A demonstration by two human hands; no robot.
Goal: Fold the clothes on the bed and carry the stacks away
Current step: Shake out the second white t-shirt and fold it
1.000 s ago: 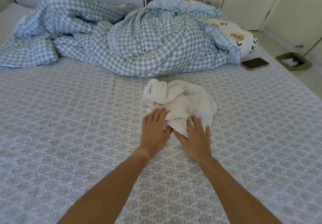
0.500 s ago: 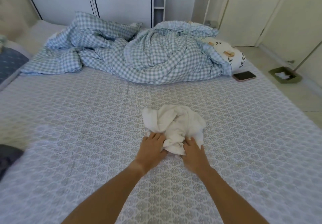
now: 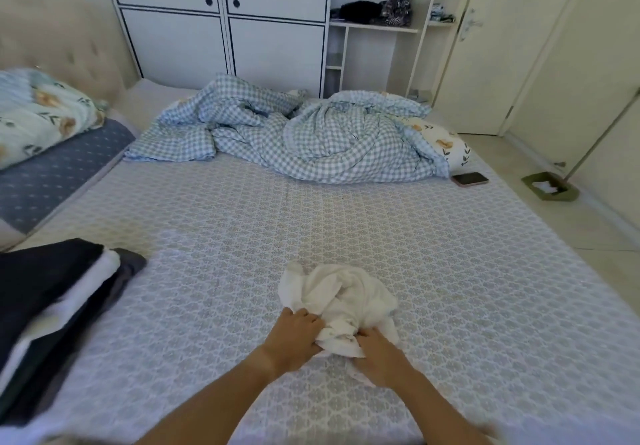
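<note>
White crumpled garment (image 3: 341, 300) near bed (image 3: 450, 271) front edge, open sheet around, left hand (image 3: 294, 339) and right hand (image 3: 382, 358) grip pinching its near hem.

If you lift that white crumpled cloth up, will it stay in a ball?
Probably not. The white cloth lies in soft, loose folds, so it would likely flop and hang open. It looks thin, so probably light. Both hands, left and right, bunch it easily.

No legible text, label or number anywhere.
</note>
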